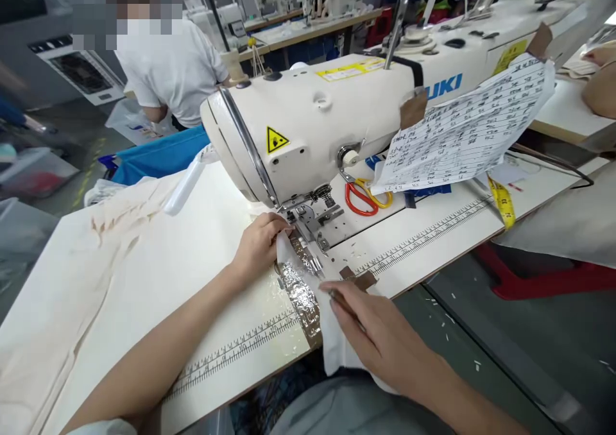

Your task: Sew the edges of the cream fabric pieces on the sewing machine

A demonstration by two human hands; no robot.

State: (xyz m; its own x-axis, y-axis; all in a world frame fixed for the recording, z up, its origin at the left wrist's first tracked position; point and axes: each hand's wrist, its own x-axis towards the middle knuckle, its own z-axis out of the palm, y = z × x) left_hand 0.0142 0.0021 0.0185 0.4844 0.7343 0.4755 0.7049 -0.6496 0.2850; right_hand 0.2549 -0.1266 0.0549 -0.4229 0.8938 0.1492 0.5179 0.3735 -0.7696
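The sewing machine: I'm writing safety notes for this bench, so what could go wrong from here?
The left hand is close to the stitching area of the sewing machine, so its fingers could be caught if it runs.
The white cloth hangs over the front edge of the table, so its weight might drag it crooked.

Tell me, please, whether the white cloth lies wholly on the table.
No, partly off: the white cloth runs from the left hand past the right hand, its lower end showing beyond the front edge of the table.
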